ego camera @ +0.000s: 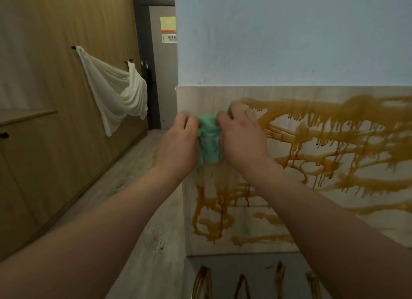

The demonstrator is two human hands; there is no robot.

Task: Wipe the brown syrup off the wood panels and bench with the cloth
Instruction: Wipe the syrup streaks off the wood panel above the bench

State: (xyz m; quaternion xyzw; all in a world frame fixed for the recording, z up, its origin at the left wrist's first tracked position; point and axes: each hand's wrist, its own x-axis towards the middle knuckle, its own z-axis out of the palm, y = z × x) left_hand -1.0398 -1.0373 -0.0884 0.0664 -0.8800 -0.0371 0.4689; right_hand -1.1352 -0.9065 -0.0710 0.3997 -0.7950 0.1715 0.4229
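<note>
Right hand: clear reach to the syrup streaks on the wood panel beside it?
Probably yes: right hand holds the cloth by the wood panel; syrup starts right beside it, nothing between.

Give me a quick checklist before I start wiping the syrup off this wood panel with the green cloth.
1. Grip on green cloth: ok, left hand and right hand both hold it.
2. Cloth pressed against the wood panel: cannot tell.
3. Cloth clean: visible part ok, hidden side cannot tell.
4. Panel free of brown syrup: not ok, drips cover it.
5. The bench free of syrup: not ok, dark streaks.
</note>
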